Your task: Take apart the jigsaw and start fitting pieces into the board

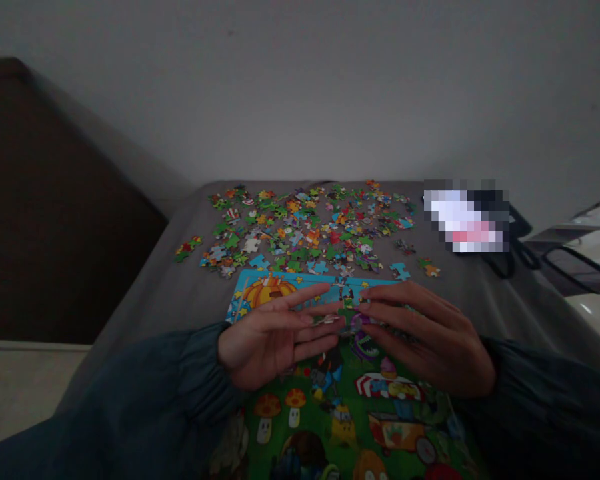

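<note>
My left hand (275, 337) is turned palm up over the puzzle, fingers stretched to the right. A small pale and reddish puzzle piece (329, 320) appears to rest on its fingers, near the thumb. My right hand (433, 337) comes in from the other side, palm down, with its fingers extended and slightly apart. Its fingertips are close to the left fingers, and I make out nothing held in them. Beneath both hands is a cartoon puzzle (305, 380) with a green middle and a blue top edge showing a pumpkin (267, 292). The hands hide part of its upper area.
Many loose puzzle pieces (300, 230) lie scattered on the grey cloth surface (180, 293) beyond the puzzle. At the right are a lit, pixelated device (465, 220) and black-framed glasses (577, 267). A pale wall (310, 93) stands behind, and a dark brown panel (55, 200) at the left.
</note>
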Tool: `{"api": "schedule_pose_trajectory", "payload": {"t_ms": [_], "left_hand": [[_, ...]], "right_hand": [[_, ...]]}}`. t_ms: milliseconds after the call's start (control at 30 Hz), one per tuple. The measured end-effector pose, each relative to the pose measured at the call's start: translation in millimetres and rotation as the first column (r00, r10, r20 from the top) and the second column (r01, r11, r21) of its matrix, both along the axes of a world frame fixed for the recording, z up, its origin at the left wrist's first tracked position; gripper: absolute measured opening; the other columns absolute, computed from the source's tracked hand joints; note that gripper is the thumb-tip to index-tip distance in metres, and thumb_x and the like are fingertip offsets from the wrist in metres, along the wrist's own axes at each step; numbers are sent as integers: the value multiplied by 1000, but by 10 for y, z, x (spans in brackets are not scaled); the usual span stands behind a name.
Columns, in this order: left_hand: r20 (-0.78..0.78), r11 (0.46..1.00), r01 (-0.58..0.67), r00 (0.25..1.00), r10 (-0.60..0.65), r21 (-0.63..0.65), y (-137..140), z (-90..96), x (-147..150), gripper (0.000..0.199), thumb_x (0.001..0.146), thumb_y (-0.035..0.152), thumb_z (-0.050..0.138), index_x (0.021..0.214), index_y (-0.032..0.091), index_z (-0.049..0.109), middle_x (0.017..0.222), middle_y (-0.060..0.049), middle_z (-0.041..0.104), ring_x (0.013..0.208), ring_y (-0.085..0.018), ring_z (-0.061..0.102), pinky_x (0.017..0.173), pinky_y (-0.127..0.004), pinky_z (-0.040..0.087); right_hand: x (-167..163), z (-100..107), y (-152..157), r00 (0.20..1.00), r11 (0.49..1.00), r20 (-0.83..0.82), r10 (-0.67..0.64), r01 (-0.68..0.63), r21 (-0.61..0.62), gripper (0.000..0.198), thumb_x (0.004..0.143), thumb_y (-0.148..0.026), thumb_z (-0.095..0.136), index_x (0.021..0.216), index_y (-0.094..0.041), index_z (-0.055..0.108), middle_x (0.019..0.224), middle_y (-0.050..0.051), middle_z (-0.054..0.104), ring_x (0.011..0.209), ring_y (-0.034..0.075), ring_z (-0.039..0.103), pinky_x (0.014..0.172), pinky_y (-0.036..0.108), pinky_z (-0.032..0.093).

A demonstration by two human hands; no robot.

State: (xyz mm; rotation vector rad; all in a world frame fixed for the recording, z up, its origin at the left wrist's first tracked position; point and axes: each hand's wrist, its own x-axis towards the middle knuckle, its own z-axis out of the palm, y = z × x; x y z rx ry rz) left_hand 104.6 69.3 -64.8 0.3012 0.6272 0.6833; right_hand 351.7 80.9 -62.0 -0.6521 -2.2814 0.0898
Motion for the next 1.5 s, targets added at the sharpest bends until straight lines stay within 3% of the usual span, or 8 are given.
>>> {"api": "schedule_pose_trajectory", "payload": {"t_ms": [133, 367, 500, 600, 767, 1000, 1200, 1500], "left_hand": [[81, 1000, -24, 996, 24, 0, -21, -27, 9, 51, 82, 1, 59, 130, 18, 59, 116, -8, 71, 118, -20, 63, 110, -37, 39], [113, 999, -22, 993, 19, 24, -25, -28, 19, 44, 84, 9, 61, 127, 16, 63, 125, -10, 68, 125, -24, 58, 108, -37, 41], [-21, 999, -45, 999, 45, 11, -46, -44, 62, 30, 92, 25, 61, 120, 15, 68, 132, -11, 64, 111, -19, 65, 100, -31, 46], [-119, 997, -73, 990, 76, 30, -71, -73, 102, 34, 82, 12, 73, 115, 19, 70, 130, -7, 66, 102, -14, 67, 95, -27, 48], [-92, 997, -73, 993, 75, 24, -91, -74, 113, 47, 69, -1, 78, 110, 21, 71, 119, -3, 70, 95, -13, 69, 93, -27, 50], [-114, 994, -110, 987, 111, 16, -93, -68, 127, 37, 74, 4, 79, 106, 19, 69, 111, -3, 71, 96, -14, 69, 93, -28, 50], [-142, 992, -128, 981, 129, 18, -104, -91, 134, 48, 59, 3, 89, 99, 20, 70, 97, 1, 72, 80, -11, 69, 77, -22, 51], [-220, 975, -157, 957, 189, 154, -222, -87, 249, 45, 59, 17, 93, 96, 18, 68, 80, 3, 59, 68, -9, 61, 66, -23, 46]], "right_hand": [[-13, -12, 10, 999, 999, -10, -33, 33, -17, 20, 86, -15, 70, 106, -14, 67, 99, 9, 71, 88, 18, 68, 78, 31, 57], [-44, -47, -2, 992, 992, -49, -117, 115, -42, 19, 86, -15, 71, 105, -15, 68, 97, 8, 70, 87, 17, 68, 76, 30, 57], [-38, -59, -21, 989, 991, -72, -131, 128, -46, 20, 85, -15, 72, 105, -17, 68, 98, 7, 70, 88, 17, 68, 78, 30, 57], [-44, -53, -28, 992, 993, -59, -110, 107, -45, 20, 86, -15, 71, 105, -18, 68, 97, 7, 71, 87, 17, 68, 76, 30, 57], [-86, -27, -40, 992, 994, -69, -101, 98, -41, 16, 86, -16, 71, 102, -18, 69, 95, 6, 72, 84, 16, 69, 75, 30, 58], [-99, 10, -68, 991, 993, -69, -114, 111, -38, 12, 89, -19, 68, 100, -20, 70, 94, 6, 73, 83, 17, 70, 74, 30, 60], [-93, 28, -86, 994, 996, -60, -89, 88, -29, 10, 91, -19, 65, 100, -18, 70, 94, 7, 72, 85, 16, 71, 74, 29, 60], [-208, 28, -151, 995, 999, -91, -51, 52, 5, 7, 91, -17, 65, 90, -17, 72, 89, 4, 72, 79, 12, 67, 70, 25, 55]]}}
